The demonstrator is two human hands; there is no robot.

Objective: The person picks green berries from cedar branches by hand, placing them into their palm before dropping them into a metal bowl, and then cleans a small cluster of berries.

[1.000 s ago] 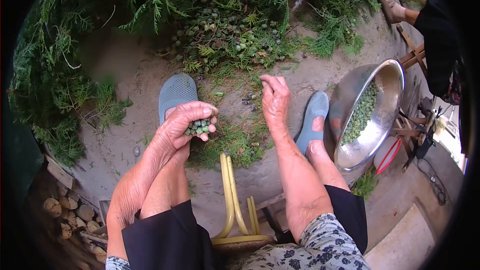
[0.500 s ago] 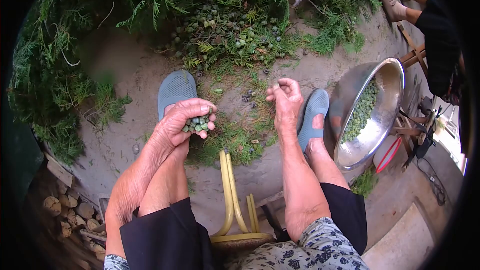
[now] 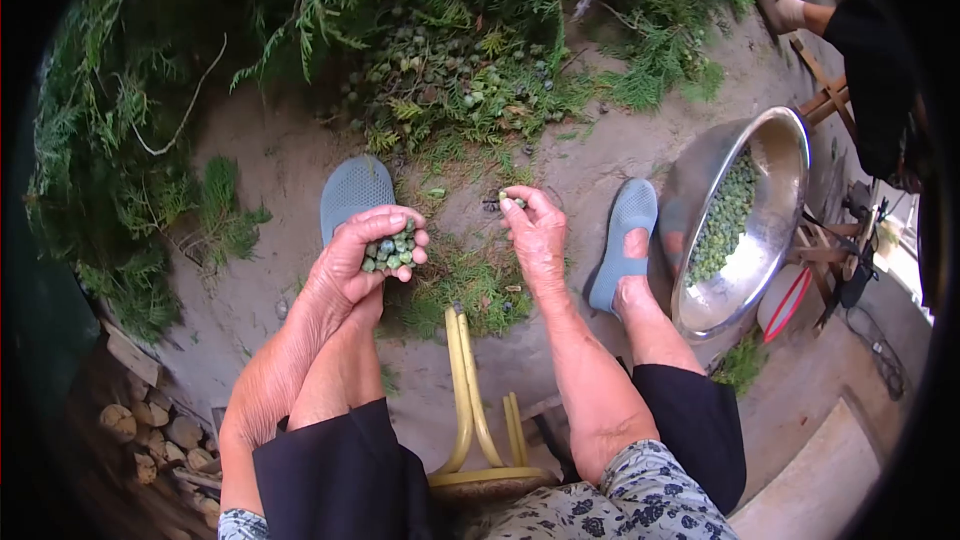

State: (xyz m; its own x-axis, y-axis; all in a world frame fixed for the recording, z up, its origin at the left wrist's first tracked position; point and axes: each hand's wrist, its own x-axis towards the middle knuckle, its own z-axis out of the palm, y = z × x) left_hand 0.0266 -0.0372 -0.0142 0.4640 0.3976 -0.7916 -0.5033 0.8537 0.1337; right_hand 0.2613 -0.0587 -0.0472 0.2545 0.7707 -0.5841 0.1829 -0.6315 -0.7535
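No text, label, brand, number or sign can be read here. The metal basin (image 3: 786, 165) and the blue shoes (image 3: 358, 192) show no legible marking; the dark right edge is perhaps too distorted to tell.

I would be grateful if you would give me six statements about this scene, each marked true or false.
1. The left hand holds a cluster of green conifer cones. True.
2. The right hand lies spread flat on the ground. False: the right hand is pinching a small green cone.
3. The shiny metal basin stands beside the right shoe, on its outer side. True.
4. The metal basin is empty. False: harvested green cones lie in it.
5. The left shoe is bright red. False: the left shoe is grey-blue.
6. Leafy conifer branches lie beyond the hands. True.
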